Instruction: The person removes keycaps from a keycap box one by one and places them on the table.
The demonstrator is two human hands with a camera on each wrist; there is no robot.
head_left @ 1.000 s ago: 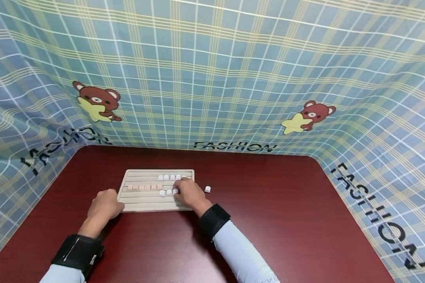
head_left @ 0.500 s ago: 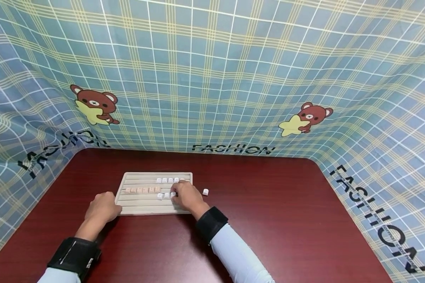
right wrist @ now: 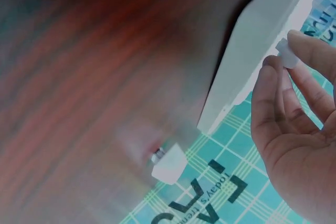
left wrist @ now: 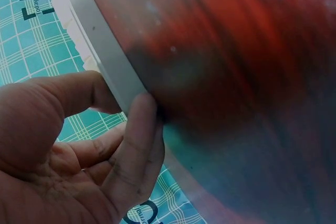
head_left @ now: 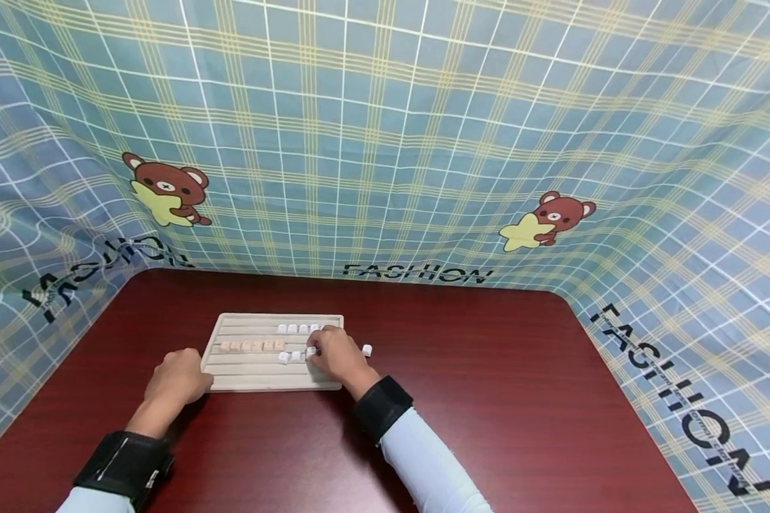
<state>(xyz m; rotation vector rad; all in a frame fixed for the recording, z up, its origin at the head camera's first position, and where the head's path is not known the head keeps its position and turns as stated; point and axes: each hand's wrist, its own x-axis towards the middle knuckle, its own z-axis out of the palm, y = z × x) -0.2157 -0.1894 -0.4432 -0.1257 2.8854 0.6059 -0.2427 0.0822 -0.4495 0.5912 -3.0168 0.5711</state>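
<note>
A cream ridged tray [head_left: 250,382] lies on the dark red table. My left hand [head_left: 178,379] grips its near left corner, thumb and fingers [left wrist: 137,140] on either side of the tray's edge. Over the tray's right part, my right hand [head_left: 341,354] pinches a white keycap [right wrist: 287,56] between thumb and fingertips. Just left of it, white keycaps [head_left: 290,357] sit in the same row. A row of pinkish keycaps [head_left: 252,346] lies on the left half. Behind, several white keycaps [head_left: 298,328] stand in the far row, its right end hidden by the right hand.
One loose white keycap [head_left: 367,350] rests on the table [head_left: 488,385], right of the tray; in the right wrist view this keycap [right wrist: 170,165] shows its stem side. Plaid cloth [head_left: 359,142] rises along the table's back and sides.
The head view has shifted slightly, so the tray and loose keycap appear a little farther left. My left hand keeps its grip on the corner; my right hand stays over the near white row.
</note>
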